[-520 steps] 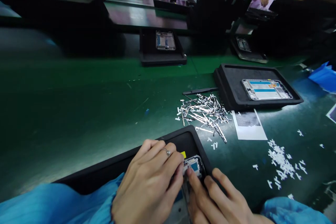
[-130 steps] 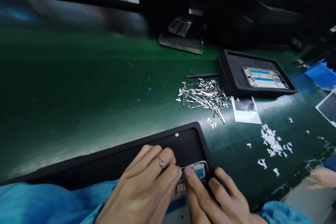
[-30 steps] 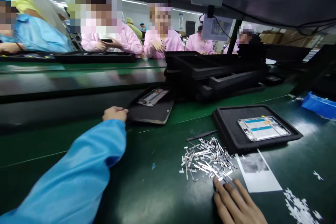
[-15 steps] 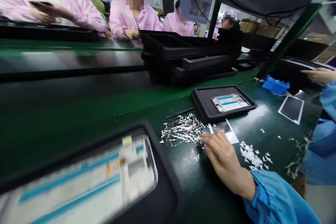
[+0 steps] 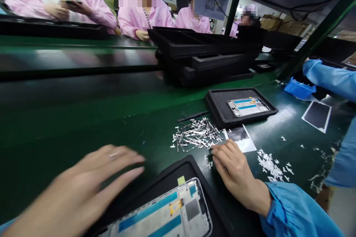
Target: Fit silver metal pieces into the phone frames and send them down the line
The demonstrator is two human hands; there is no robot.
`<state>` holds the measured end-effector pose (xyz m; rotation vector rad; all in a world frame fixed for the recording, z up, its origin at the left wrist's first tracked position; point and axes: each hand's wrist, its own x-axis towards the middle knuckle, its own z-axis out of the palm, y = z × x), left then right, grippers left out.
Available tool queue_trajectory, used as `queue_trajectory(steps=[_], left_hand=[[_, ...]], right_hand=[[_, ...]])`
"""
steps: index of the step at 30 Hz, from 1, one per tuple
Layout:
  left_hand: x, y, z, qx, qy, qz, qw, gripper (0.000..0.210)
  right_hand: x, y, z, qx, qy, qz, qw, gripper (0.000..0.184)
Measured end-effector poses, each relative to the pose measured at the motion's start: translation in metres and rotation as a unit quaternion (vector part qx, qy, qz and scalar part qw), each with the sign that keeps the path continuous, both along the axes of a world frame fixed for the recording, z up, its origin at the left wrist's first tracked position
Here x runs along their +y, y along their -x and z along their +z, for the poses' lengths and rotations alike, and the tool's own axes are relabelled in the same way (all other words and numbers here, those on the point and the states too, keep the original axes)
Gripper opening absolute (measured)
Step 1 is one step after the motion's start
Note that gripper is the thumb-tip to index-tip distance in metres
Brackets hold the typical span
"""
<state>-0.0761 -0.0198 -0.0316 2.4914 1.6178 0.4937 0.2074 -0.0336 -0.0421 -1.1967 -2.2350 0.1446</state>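
Note:
Above the left side of the near black tray (image 5: 215, 202), my left hand (image 5: 89, 181) is slightly blurred, thumb and fingers apart and nothing between them. In that tray lies a phone frame (image 5: 151, 220) with blue strips, an orange flex piece and a yellow-green tab at its upper edge. My right hand (image 5: 236, 174) rests on the bench, fingers bent and drawn together at the right edge of a pile of thin black-and-white strips (image 5: 196, 133). Its fingertips hide whatever they may pinch. A few small white pieces (image 5: 209, 162) lie beside the thumb.
A second black tray (image 5: 218, 103) holds another phone frame (image 5: 249, 107). White scraps (image 5: 269, 164), a white-edged sheet (image 5: 243, 140) and a dark tool (image 5: 191, 116) lie nearby. Black trays (image 5: 217, 61) are stacked behind. A co-worker's blue sleeve (image 5: 330, 76) reaches in near a blue bin (image 5: 299, 88).
My left hand has come into view at lower left. The near tray and its phone frame have shifted right and down in view. My right hand stays by the strips.

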Motion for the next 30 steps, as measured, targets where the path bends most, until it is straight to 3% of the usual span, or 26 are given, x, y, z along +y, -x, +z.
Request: queue_trajectory(steps=[1, 4, 8, 14, 19, 25, 28, 30], left_hand=[[0.006, -0.020, 0.007, 0.034, 0.035, -0.047, 0.998, 0.025], [0.026, -0.080, 0.023, 0.070, 0.055, -0.084, 0.992, 0.020], [0.045, -0.121, 0.020, 0.125, 0.073, -0.086, 0.986, 0.009], [0.050, -0.118, 0.008, 0.152, 0.092, -0.101, 0.979, 0.008], [0.041, -0.109, 0.022, 0.117, 0.081, -0.105, 0.984, 0.026], [0.021, -0.097, 0.033, 0.058, 0.076, -0.111, 0.989, 0.027], [0.005, -0.093, 0.032, 0.012, 0.052, -0.142, 0.988, 0.023], [-0.004, -0.091, 0.033, -0.020, 0.039, -0.160, 0.986, 0.023]], right_hand=[[0.000, -0.001, 0.000, -0.003, -0.001, 0.002, 1.000, 0.018], [0.000, -0.002, -0.002, -0.007, -0.011, 0.003, 1.000, 0.020], [-0.002, -0.001, 0.000, -0.017, -0.017, 0.004, 1.000, 0.019], [-0.004, 0.001, 0.003, -0.029, -0.008, 0.001, 1.000, 0.020], [-0.004, 0.001, 0.003, -0.009, 0.010, -0.001, 1.000, 0.019], [-0.005, 0.005, 0.013, 0.056, 0.039, -0.011, 0.998, 0.020], [-0.006, 0.012, 0.023, 0.142, 0.129, -0.006, 0.981, 0.021], [-0.006, 0.018, 0.029, 0.219, 0.212, 0.028, 0.952, 0.017]])
